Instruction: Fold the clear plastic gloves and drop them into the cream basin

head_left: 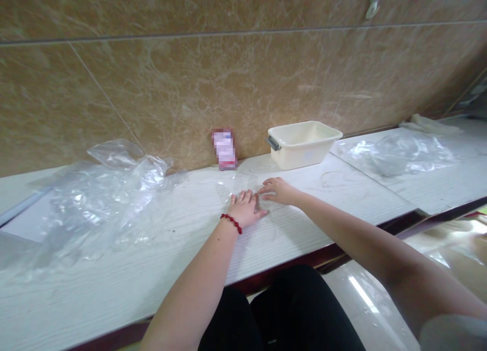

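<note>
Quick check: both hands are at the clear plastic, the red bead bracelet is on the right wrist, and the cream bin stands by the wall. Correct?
Not quite: the head view shows the red bead bracelet on the left hand's wrist. Both hands are at the clear plastic, and the cream bin stands by the wall.

Coarse pixels are masking the upright item [225, 149] at the far wall [160, 87]. The left hand [244, 210] is partly covering clear film [224, 187] (its outline is blurring into the tabletop [114, 295]). The view's edge is cropping the left white panel [28, 220].
</note>
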### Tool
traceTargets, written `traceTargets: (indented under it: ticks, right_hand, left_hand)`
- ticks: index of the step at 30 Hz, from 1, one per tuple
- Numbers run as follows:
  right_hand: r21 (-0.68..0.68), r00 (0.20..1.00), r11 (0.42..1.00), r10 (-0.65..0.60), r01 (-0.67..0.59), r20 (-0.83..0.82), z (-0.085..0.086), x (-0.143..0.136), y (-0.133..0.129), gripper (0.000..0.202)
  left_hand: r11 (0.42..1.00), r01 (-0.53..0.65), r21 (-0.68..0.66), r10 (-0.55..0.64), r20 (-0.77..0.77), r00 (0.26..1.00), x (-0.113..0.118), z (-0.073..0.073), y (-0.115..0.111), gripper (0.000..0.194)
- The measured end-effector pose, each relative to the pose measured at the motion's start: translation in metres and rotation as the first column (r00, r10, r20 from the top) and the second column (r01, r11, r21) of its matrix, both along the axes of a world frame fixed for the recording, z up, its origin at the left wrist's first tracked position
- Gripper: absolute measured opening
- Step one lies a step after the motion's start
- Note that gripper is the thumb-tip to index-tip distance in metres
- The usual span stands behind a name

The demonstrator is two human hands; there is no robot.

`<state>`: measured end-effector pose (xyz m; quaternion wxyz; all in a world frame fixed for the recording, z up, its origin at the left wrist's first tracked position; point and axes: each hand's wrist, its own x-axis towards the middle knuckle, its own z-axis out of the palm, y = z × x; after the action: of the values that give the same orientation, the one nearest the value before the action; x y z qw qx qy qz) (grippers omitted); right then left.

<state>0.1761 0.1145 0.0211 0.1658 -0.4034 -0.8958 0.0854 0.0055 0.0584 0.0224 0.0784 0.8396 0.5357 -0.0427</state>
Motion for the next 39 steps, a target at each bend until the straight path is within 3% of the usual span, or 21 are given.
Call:
traceTargets:
  ticks: [6, 17, 26, 33, 39]
  right_hand:
    - [0.000, 1.000, 1.000, -0.021, 0.021, -0.023, -0.013, 0.007, -0.002, 0.034]
    - [0.019, 0.999, 0.999, 0.048, -0.048, -0.004, -0.001, -0.004, 0.014, 0.030]
    - [-0.021, 0.996, 0.997, 0.078, -0.077, 0.042, -0.011, 0.004, 0.010, 0.041]
    - [-0.043, 0.993, 0.996, 0.084, -0.081, 0.077, -0.010, 0.008, 0.010, 0.044]
    - [-0.002, 0.997, 0.998, 0.065, -0.065, 0.037, -0.010, 0.008, 0.011, 0.044]
  left_hand:
    - [0.999, -0.006, 0.040, 0.006, 0.001, 1.000, -0.001, 0.006, -0.005, 0.073]
    - [0.992, 0.020, 0.125, -0.025, 0.035, 0.999, -0.001, 0.016, -0.013, 0.057]
    - [0.995, -0.044, 0.091, 0.040, 0.041, 0.998, -0.005, 0.011, -0.007, 0.065]
    - [0.997, -0.043, -0.068, 0.044, 0.011, 0.999, -0.008, 0.007, -0.001, 0.071]
    - [0.998, -0.056, 0.015, 0.056, 0.045, 0.997, -0.023, 0.029, -0.003, 0.050]
